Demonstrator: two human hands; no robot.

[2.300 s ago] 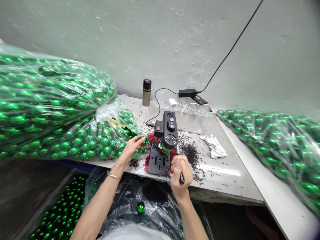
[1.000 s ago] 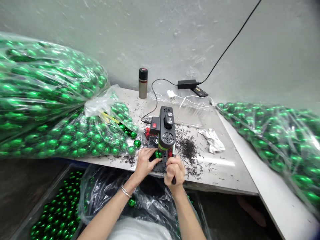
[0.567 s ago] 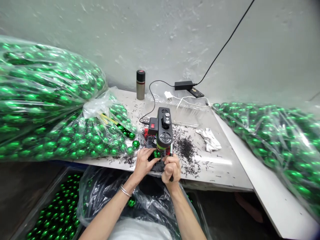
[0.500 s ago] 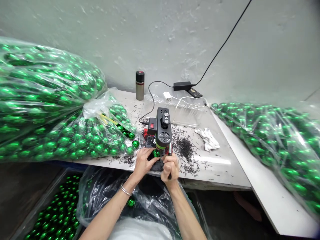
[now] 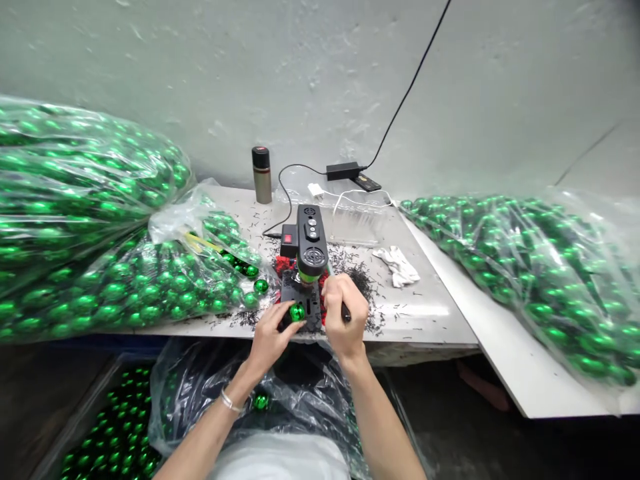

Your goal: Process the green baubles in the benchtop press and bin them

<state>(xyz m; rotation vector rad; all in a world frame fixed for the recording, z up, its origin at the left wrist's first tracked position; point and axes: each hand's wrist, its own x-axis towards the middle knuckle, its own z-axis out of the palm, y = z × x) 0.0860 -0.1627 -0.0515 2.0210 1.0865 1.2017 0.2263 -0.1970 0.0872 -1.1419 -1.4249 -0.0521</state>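
My left hand [image 5: 270, 337] pinches a shiny green ball ornament [image 5: 297, 312] between thumb and fingers, over the front of a black base plate [image 5: 313, 319]. Above the back of that plate stands a small black machine [image 5: 313, 235] with two round fan grilles and buttons on top. To its right, my right hand [image 5: 346, 312] is closed in a fist around a slim tool with a black handle end [image 5: 346, 313]; its far end is hidden beside the machine. Small red pieces [image 5: 286, 265] and a heap of tiny black pieces [image 5: 361, 279] lie around the base.
Large clear bags of green balls lie left [image 5: 115, 287] and right [image 5: 520, 267]. At the back are a flask [image 5: 261, 177], a power adapter [image 5: 343, 171] and a clear plastic tray [image 5: 357, 227]. White gloves [image 5: 397, 267] rest at right. Below the table edge, a plastic sheet [image 5: 200, 393] hangs.
My left hand has drawn the green ball from beneath the machine head toward the front left of the base. My right fist has turned and risen beside the machine. The camera view has shifted.
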